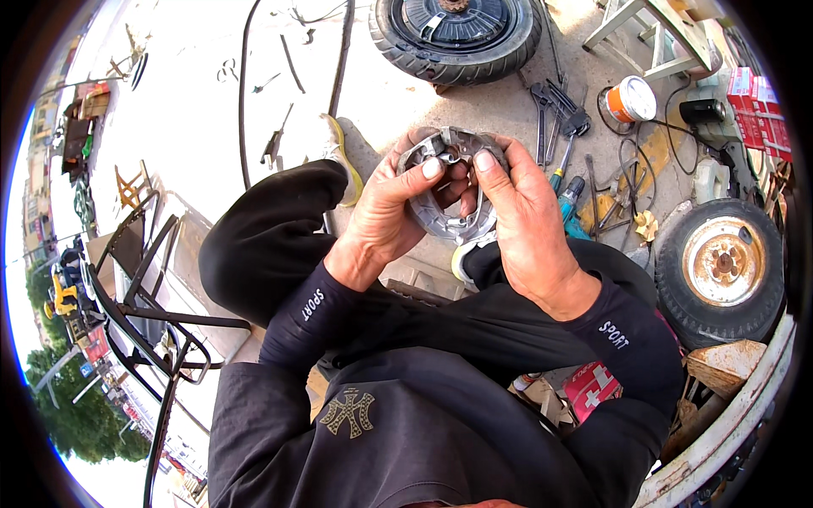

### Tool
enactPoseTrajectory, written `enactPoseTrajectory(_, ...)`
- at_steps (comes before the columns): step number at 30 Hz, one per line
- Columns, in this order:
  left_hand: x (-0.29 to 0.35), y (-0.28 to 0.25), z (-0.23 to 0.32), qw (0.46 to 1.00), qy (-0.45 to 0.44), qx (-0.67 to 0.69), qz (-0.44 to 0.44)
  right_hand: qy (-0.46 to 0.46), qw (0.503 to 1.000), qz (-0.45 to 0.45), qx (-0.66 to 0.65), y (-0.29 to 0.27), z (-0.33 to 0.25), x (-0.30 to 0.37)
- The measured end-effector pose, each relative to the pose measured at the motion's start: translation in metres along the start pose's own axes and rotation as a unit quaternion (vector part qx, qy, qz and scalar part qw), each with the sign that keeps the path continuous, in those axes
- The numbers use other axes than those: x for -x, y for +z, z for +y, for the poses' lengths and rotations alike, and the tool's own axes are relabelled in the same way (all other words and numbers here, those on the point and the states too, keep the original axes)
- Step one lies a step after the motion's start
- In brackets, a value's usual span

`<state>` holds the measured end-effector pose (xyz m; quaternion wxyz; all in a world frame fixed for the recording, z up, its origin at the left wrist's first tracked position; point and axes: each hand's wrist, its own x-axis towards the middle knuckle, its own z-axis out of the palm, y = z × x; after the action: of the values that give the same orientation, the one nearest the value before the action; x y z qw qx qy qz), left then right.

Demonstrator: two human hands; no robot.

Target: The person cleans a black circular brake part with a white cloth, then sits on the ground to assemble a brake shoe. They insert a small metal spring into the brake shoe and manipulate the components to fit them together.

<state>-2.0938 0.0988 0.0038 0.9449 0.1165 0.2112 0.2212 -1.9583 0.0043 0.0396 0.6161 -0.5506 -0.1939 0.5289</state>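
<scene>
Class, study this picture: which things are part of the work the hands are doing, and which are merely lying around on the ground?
In hand:
- brake shoe set, a grey metal ring
- left hand gripping its left side
- right hand gripping its right side

Lying about:
- tyre with hub
- rusty small wheel
- pliers
- screwdriver with teal handle
- orange-and-white tape roll

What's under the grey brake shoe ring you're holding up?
Beneath the brake shoe ring, held by the left hand and right hand, show a white shoe and concrete ground. Both hands cover the ring's sides and whatever lies directly below.
</scene>
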Motion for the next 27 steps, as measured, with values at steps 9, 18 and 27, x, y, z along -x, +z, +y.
enactPoseTrajectory(9,0.0,-0.001,-0.002,0.999,0.025,-0.026,0.018,0.009,1.0,0.012,0.002,0.003,-0.004,0.002)
enactPoseTrajectory(18,0.002,0.005,-0.005,0.998,0.045,-0.041,0.031,0.026,0.999,0.022,-0.009,0.002,0.002,0.001)
enactPoseTrajectory(27,0.007,0.011,-0.003,0.988,0.08,-0.116,0.069,-0.01,0.996,0.039,0.077,0.006,-0.004,0.002)
